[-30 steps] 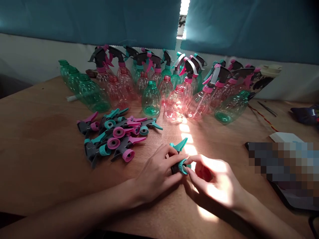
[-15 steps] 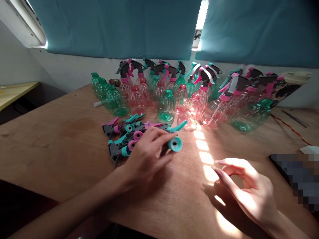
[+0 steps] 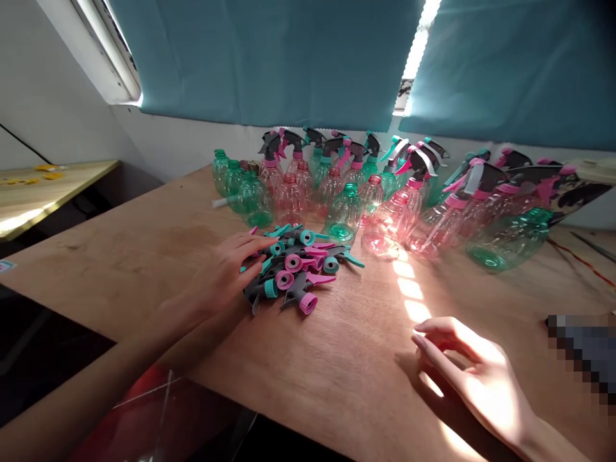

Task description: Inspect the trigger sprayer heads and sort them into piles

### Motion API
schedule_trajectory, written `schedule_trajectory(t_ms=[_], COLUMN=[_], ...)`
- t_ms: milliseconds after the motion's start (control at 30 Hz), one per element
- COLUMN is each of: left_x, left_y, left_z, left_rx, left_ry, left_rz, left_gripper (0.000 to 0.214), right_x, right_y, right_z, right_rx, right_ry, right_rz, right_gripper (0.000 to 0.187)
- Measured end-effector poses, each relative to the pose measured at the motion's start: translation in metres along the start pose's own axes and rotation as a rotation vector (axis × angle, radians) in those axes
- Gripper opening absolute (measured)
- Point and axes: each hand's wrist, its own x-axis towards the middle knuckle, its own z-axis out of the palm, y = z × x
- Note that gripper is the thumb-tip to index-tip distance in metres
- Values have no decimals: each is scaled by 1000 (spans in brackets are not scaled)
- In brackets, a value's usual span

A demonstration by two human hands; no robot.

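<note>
Wooden table [image 3: 144, 256]: left hand [image 3: 226, 273], grip wide, on trigger heads [image 3: 298, 269] (its underside hidden); right hand [image 3: 476, 378], grip loose, empty

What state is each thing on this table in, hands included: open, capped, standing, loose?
Pile of loose pink, teal and grey plastic trigger spray heads: unattached, jumbled.
Left hand: open, fingertips on the pile.
Right hand: empty, loosely curled, resting on the wooden table.
Clear green plastic bottle in front: upright, no head.
Clear pink plastic bottles at the back: upright, heads fitted.
</note>
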Motion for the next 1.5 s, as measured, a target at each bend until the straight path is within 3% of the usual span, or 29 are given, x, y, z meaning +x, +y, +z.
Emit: schedule_trajectory(t_ms=[133,233,333,433,567,700,833,933,1167,1300,1400,1500], left_x=[-26,-39,-49,-58,-71,-83,-92,-94,-81,-72,-62,-44], left_y=[4,10,17,23,27,30,34,36,43,51,63,79], left_z=[4,10,14,15,8,0,-2,-2,-6,-9,-11,-6], left_rx=[-48,-30,18,20,0,-1,96,170,194,1,-186,-319], left_ry=[-28,-91,-124,-127,-90,-66,-40,-44,-129,-83,-6,22], left_rz=[-107,-86,-50,-51,-50,-55,-60,-50,-134,-138,-83,-3], left_gripper=[36,39,39,35,26,23,31,39,27,29,30,32], right_x=[5,17,33,52,77,97,103,100,97,95,90,82], right_y=[-8,-14,-22,-32,-41,-46,-55,-60,-50,-40,-32,-25], right_z=[9,19,34,57,90,110,117,119,107,88,72,51], right_rx=[36,-62,-207,-291,-433,-508,-524,-518,-489,-417,-276,-148], right_ry=[-131,-270,-355,-365,-281,-276,-276,-294,-320,-350,-278,-178], right_rz=[25,-151,-287,-421,-462,-429,-452,-482,-542,-630,-654,-576], right_gripper=[15,18,37,65,94,89,80,72,63,58,44,30])
